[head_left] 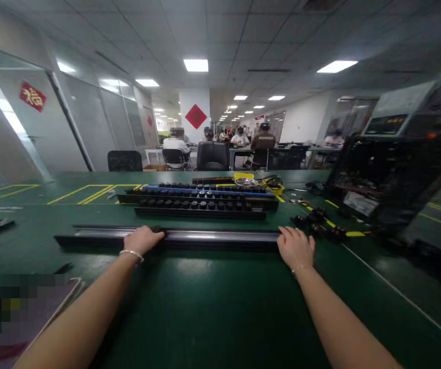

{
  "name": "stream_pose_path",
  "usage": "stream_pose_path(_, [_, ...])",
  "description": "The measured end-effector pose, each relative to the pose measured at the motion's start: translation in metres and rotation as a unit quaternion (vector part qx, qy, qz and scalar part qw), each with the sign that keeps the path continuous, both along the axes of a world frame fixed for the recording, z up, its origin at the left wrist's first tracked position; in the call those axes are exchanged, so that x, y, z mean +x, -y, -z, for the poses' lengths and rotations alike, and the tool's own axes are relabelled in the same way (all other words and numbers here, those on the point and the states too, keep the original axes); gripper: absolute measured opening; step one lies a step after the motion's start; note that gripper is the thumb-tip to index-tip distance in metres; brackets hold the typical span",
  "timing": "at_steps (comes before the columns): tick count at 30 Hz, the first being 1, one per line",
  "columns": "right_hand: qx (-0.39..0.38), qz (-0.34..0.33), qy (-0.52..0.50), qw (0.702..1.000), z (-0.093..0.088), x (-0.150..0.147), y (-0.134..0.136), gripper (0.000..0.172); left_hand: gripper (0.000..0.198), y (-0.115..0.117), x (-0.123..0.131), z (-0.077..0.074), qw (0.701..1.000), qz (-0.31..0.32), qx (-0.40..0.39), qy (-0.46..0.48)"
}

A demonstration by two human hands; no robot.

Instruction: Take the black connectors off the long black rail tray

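A long black channel rail (220,238) with a shiny inner face lies across the green table in front of me. My left hand (141,242) is closed over its left part, thumb pointing right along the rail. Something small and dark shows at those fingertips, too unclear to name. Around the rail's right end, the fingers of my right hand (296,247) are curled, gripping it. Just beyond lie similar black rails (201,205) fitted with rows of round black wheels, and a blue strip (208,191) runs along them.
To the right are loose black wheel parts (320,223) and a dark open-fronted rack (374,184). A yellow tray (244,176) and a clear round dish (246,182) sit at the back. A pixelated flat object (16,312) lies front left. People sit at farther tables.
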State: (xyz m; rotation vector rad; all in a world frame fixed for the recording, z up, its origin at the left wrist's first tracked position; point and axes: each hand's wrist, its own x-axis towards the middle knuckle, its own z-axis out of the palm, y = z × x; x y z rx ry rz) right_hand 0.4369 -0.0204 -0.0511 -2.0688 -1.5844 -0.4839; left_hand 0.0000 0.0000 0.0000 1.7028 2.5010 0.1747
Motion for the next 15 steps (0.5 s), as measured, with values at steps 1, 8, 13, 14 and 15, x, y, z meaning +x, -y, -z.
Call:
stream_pose_path(1, [-0.001, -0.001, 0.001, 1.000, 0.000, 0.000, 0.000, 0.040, 0.063, 0.000, 0.000, 0.000, 1.000, -0.001, 0.002, 0.001])
stream_pose_path(8, [-0.006, -0.003, 0.002, 1.000, -0.002, 0.000, 0.001, 0.041, 0.062, -0.001, 0.006, 0.000, 1.000, 0.005, 0.013, 0.007])
stream_pose_path(13, [-0.023, 0.001, -0.002, 1.000, -0.003, 0.001, 0.001, 0.042, 0.063, 0.001, 0.010, -0.002, 1.000, 0.001, 0.018, 0.007])
stream_pose_path(14, [-0.026, 0.001, -0.003, 1.000, -0.004, 0.001, 0.001, 0.042, 0.064, 0.001, 0.011, -0.002, 1.000, 0.000, 0.020, 0.008])
stream_pose_path(15, [-0.029, 0.001, -0.003, 1.000, -0.004, 0.001, 0.001, 0.042, 0.064, 0.002, 0.012, -0.003, 1.000, -0.002, 0.021, 0.008])
